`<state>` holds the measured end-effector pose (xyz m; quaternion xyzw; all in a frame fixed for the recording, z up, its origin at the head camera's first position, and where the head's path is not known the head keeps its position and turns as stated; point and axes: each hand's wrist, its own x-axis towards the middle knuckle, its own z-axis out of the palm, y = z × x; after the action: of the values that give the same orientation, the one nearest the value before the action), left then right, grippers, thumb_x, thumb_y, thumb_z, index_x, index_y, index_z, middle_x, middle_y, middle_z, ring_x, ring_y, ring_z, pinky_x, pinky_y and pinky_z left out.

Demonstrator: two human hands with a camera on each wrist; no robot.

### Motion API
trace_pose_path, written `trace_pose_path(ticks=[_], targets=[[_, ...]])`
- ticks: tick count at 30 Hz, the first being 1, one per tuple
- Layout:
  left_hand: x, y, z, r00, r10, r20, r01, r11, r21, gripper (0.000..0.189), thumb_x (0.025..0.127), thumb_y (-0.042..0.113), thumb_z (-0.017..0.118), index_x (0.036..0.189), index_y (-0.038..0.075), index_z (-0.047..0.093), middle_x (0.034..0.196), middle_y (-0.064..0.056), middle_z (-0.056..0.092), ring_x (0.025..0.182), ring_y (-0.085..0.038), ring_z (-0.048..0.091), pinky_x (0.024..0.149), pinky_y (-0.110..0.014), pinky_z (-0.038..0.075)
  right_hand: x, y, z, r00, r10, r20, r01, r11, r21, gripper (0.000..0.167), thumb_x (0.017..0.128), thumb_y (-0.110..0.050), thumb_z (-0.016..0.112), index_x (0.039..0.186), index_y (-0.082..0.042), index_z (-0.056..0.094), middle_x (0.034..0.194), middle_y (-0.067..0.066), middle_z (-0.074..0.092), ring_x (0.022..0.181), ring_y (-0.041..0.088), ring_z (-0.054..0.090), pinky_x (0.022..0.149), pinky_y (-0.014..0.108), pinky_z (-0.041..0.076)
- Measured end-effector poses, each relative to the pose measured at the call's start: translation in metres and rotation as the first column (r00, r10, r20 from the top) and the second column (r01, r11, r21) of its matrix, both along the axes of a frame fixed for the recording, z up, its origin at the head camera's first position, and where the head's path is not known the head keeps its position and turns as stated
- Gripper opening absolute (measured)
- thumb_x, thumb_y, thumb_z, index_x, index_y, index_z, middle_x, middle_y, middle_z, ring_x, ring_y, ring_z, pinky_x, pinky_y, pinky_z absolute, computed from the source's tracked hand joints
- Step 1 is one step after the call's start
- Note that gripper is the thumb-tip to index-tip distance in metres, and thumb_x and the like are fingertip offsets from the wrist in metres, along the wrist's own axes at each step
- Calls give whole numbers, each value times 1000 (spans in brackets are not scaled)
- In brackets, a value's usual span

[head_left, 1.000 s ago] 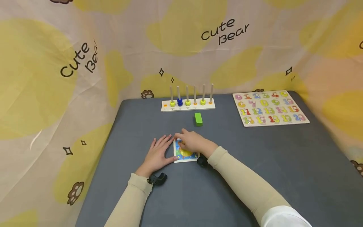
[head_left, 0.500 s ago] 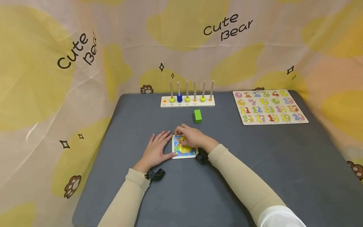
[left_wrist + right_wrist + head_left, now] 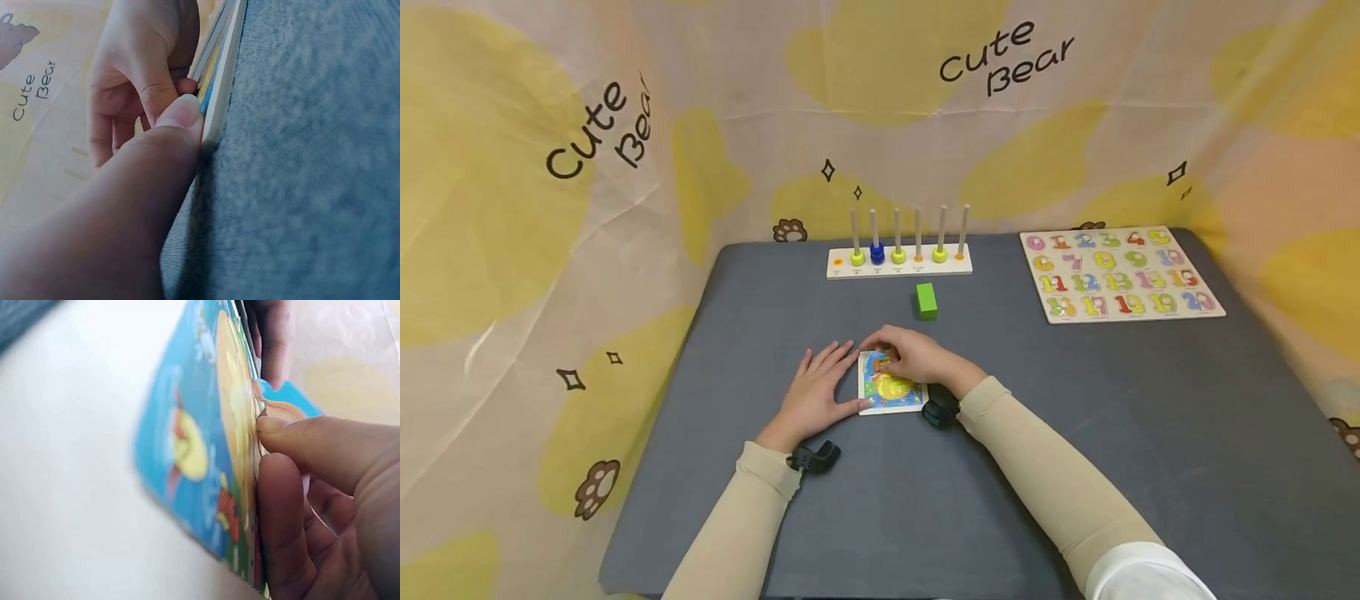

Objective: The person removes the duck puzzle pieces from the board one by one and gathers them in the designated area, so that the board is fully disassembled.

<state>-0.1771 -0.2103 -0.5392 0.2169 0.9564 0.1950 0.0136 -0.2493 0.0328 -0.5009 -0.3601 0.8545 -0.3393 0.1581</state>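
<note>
A small square jigsaw puzzle (image 3: pixel 891 390) with a blue and yellow picture and a white border lies flat on the dark grey table. My left hand (image 3: pixel 811 398) rests spread at its left side, the thumb on the lower left corner. Over the upper part of the puzzle is my right hand (image 3: pixel 916 354), fingers bent. In the right wrist view, its thumb and finger pinch a blue and tan puzzle piece (image 3: pixel 289 405) that stands tilted up from the picture. The right hand hides the puzzle's upper right part in the head view.
Beyond the puzzle stands a green block (image 3: pixel 927 302). Farther back is a white peg board (image 3: pixel 842 271) with upright pegs and yellow and blue rings. A number puzzle board (image 3: pixel 1120 275) lies at the back right. A patterned cloth (image 3: pixel 880 83) rises behind the table.
The head view has tilted slightly. My right hand has shifted a little over the puzzle, uncovering more of its picture, while the left hand has stayed at the puzzle's left side.
</note>
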Motion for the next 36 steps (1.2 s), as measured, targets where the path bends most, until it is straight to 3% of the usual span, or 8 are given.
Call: trace_pose_path(ticks=[4,9,15,19,23,26,29,36], targets=[[0,0,3,1000,1,11,-1,1000,-4,93,91,61,74,164,16,38,171,-4,30,159,-27,18,127,-57,3,-2,1,0,999,0,50,1,1000,-14,23,101,-11,72,124,-12,72,97,-1,62,78,13,53,72,27,46],[-1,0,4,1000,11,9,-10,1000,-18,94,91,61,74,164,15,38,170,-4,31,159,-27,18,127,-57,4,-5,7,1,982,-29,186,48,994,-98,20,104,-13,67,123,-10,75,100,1,65,76,16,59,70,29,51],[-3,2,5,1000,11,25,-10,999,-33,94,92,62,73,164,14,37,171,-5,30,159,-27,18,127,-57,4,-3,32,14,959,-120,255,186,950,-252,23,104,-12,67,125,-4,73,105,6,69,92,20,67,83,36,58],[-3,1,4,1000,2,6,-2,1000,-20,94,91,61,74,164,14,38,170,-5,31,159,-27,19,127,-57,4,0,60,28,950,-229,213,279,928,-246,12,97,-4,75,108,0,70,94,10,70,84,22,67,79,40,60],[4,-1,0,1000,-3,3,3,1000,-17,94,90,60,76,163,12,40,170,-6,33,158,-29,21,126,-59,6,8,94,24,943,-297,149,313,945,-97,5,96,-6,77,97,-4,72,85,4,69,76,17,63,69,30,56],[7,-2,-4,1000,-10,15,10,1000,-23,94,90,60,76,163,12,41,169,-7,33,158,-30,22,126,-60,7,16,114,15,928,-350,125,350,937,21,4,97,-10,77,94,-7,75,81,0,67,73,15,58,66,28,49],[5,-2,-6,1000,-10,-3,10,1000,-18,94,89,60,76,163,12,41,169,-6,33,158,-30,22,126,-60,7,20,123,8,910,-405,85,400,914,67,6,97,-11,77,93,-8,76,79,-1,66,72,16,56,66,30,47],[-1,1,-3,1000,2,-25,-2,1000,-10,95,89,61,76,163,13,41,169,-5,34,158,-28,22,126,-59,6,25,122,4,879,-477,-19,477,877,64,11,97,-8,76,86,-7,74,84,5,57,74,19,54,67,33,46]])
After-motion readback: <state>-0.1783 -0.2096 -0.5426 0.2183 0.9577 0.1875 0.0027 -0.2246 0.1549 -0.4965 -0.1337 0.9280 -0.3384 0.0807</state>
